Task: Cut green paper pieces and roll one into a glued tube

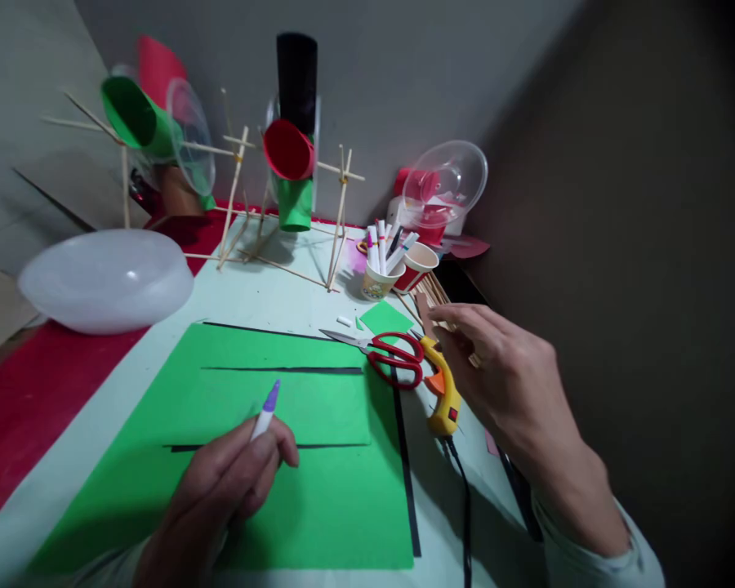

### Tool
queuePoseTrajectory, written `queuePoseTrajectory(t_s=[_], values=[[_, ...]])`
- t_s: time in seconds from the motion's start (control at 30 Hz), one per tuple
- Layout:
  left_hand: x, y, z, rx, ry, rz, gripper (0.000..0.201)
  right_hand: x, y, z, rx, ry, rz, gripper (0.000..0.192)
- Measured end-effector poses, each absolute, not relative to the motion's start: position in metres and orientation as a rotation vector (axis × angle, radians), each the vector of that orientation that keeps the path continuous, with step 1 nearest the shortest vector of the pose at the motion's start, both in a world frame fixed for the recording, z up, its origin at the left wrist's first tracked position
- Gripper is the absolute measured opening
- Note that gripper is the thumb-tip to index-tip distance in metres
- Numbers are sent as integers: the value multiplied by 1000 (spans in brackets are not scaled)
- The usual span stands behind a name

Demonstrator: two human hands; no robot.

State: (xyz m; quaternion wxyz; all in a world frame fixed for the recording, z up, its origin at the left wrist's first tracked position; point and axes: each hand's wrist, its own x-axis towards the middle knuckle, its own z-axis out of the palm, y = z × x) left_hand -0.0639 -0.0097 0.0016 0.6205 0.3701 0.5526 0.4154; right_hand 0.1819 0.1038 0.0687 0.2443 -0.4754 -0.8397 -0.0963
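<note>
On table (220, 304), cup (376, 287) has illegible print; L hand (236, 474) w/ marker (266, 411), grip unclear in R hand (499, 367).

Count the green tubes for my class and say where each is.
2: the upper-left green tube, beside a clear disc, and the central green tube, below a red tube. Others may be hidden; the small green patch below the disc is too unclear to count.

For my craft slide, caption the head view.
Left hand holds purple-tipped marker over green paper; right hand near yellow glue gun.
</note>
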Motion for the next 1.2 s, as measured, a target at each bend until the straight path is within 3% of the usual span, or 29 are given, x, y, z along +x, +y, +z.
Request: queuePoseTrajectory(t_s=[0.23,0.5,0.67,0.8,0.93,1.0,1.07,1.2], values=[[-66,-12,2,926,1231,902,41,157,137,45,-1519,-2515,-52,18],[-65,-11,4,899,1204,932,55,95,169,18,-1397,-2723,-19,15],[-68,-8,-2,954,1164,971,51,88,176,0,-1333,-2673,75,20],[-71,-3,-2,928,1091,1020,46,95,163,12,-1278,-2502,247,16],[-72,-1,1,865,997,991,43,103,126,35,-1150,-2247,574,23],[-72,-2,1,842,972,952,42,105,106,40,-939,-1753,1158,15],[-71,-2,0,834,983,905,42,106,91,38,-811,-1417,1506,11],[-70,-5,-4,827,993,911,44,105,78,27,-714,-1189,1748,7]])
